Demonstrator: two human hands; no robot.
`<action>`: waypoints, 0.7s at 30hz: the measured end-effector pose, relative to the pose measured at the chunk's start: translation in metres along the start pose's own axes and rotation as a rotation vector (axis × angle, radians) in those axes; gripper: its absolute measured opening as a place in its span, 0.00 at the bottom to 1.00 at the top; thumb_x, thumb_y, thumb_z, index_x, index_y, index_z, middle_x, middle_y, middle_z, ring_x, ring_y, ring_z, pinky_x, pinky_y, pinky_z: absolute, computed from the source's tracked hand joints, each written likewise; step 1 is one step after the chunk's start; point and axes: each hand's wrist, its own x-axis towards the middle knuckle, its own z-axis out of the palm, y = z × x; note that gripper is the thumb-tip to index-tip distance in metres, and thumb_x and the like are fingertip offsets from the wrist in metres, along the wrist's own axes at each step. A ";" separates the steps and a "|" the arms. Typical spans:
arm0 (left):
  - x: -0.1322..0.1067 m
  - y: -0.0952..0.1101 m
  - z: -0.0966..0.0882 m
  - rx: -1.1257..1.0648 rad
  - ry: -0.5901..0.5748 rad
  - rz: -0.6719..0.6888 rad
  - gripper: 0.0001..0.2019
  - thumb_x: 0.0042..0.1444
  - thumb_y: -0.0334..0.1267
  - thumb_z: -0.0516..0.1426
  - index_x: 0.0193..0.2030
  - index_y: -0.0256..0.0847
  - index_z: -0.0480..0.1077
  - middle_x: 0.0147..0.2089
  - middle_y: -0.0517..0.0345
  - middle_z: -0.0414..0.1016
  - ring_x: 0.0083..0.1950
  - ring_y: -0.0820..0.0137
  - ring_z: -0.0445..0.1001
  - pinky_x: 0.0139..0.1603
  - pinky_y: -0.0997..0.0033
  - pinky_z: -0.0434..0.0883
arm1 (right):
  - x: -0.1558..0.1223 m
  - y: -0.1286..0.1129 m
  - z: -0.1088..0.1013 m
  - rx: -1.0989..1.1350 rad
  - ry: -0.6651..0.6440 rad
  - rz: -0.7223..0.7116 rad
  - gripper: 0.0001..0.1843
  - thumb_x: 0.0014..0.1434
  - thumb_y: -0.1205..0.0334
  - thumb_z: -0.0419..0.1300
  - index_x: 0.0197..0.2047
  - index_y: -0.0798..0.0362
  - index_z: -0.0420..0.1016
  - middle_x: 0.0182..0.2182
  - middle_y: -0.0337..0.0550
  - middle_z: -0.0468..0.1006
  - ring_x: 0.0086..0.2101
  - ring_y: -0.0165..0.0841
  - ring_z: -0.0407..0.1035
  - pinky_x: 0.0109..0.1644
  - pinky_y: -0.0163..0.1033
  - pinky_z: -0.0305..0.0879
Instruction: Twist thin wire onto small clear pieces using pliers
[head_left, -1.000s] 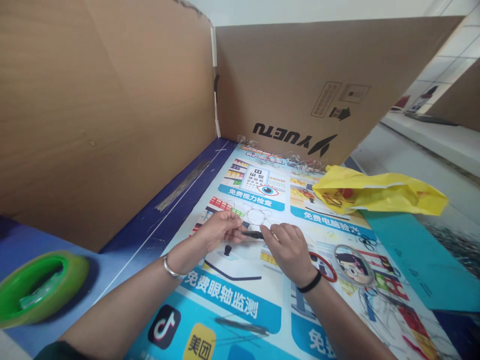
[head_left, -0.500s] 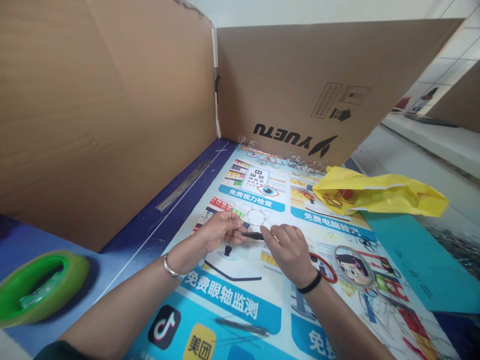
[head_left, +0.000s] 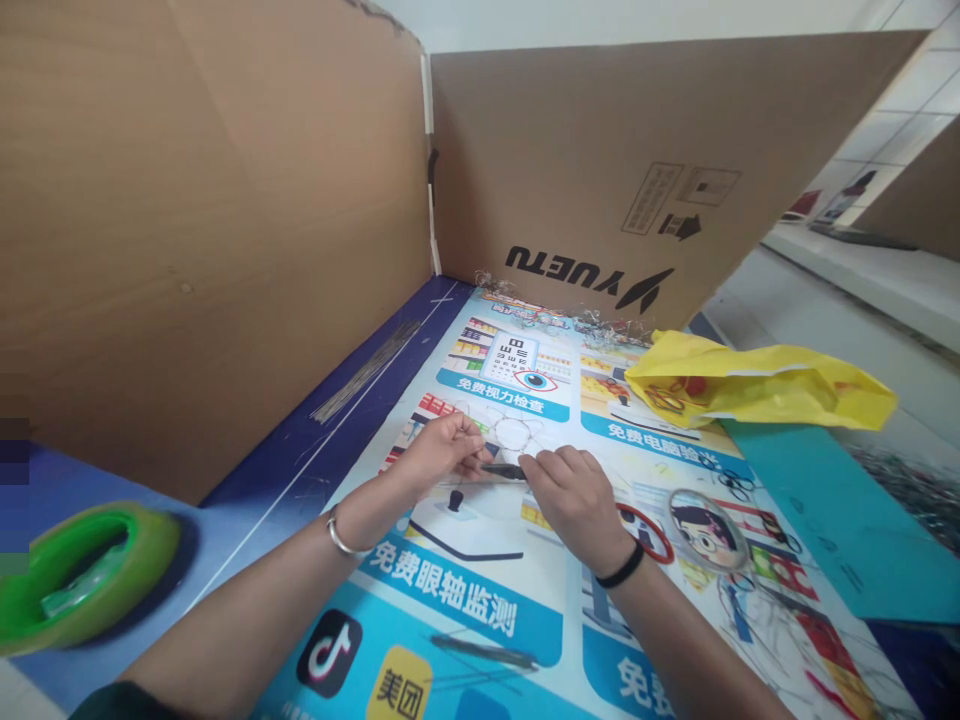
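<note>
My left hand [head_left: 448, 447] is closed in a pinch at the poster's middle, apparently on thin wire. Just past its fingertips, fine wire loops [head_left: 514, 433] form a flower-like outline; where they join the fingers is hard to see. My right hand [head_left: 574, 500] is wrapped around pliers [head_left: 505, 470]. Their dark, pointed jaws face left and reach the left fingertips; the grip is mostly hidden in the palm. Beside the right wrist is a red loop [head_left: 649, 533], and I cannot tell whether it belongs to the pliers.
Cardboard walls [head_left: 600, 150] stand behind and at left. A green tape roll [head_left: 90, 575] lies at left, cut wires [head_left: 367, 370] along the left wall, more wires [head_left: 484, 652] in front. At right are a yellow bag [head_left: 787, 385], a clear round roll [head_left: 709, 530] and a teal sheet [head_left: 847, 530].
Almost nothing differs. Both hands stay in place around the pliers, with only a slight shift of the fingers.
</note>
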 end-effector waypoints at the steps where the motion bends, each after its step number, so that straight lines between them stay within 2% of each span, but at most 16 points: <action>1: 0.000 0.000 0.000 0.026 0.001 0.018 0.08 0.51 0.38 0.57 0.30 0.38 0.61 0.28 0.58 0.74 0.24 0.77 0.70 0.28 0.73 0.70 | 0.001 -0.001 0.000 0.002 -0.013 0.005 0.09 0.60 0.67 0.52 0.43 0.53 0.71 0.30 0.42 0.70 0.32 0.32 0.57 0.36 0.40 0.51; 12: -0.001 0.007 0.000 0.293 -0.015 0.141 0.03 0.51 0.34 0.53 0.30 0.38 0.62 0.29 0.60 0.74 0.28 0.75 0.72 0.29 0.76 0.69 | 0.003 -0.007 0.000 0.123 -0.121 0.073 0.07 0.56 0.68 0.53 0.36 0.54 0.72 0.26 0.41 0.71 0.30 0.31 0.62 0.34 0.37 0.53; 18: -0.001 0.006 -0.002 0.393 -0.043 0.218 0.01 0.50 0.33 0.53 0.29 0.38 0.63 0.28 0.62 0.72 0.28 0.76 0.71 0.30 0.76 0.68 | 0.005 -0.008 -0.008 0.232 -0.359 0.214 0.05 0.57 0.62 0.55 0.34 0.51 0.71 0.28 0.39 0.73 0.31 0.30 0.67 0.33 0.34 0.55; 21: -0.002 0.005 -0.002 0.457 -0.043 0.253 0.02 0.50 0.33 0.54 0.29 0.38 0.65 0.27 0.63 0.72 0.29 0.76 0.71 0.30 0.76 0.67 | 0.006 -0.008 -0.008 0.267 -0.431 0.247 0.07 0.58 0.60 0.54 0.35 0.51 0.71 0.30 0.40 0.74 0.33 0.31 0.68 0.34 0.33 0.56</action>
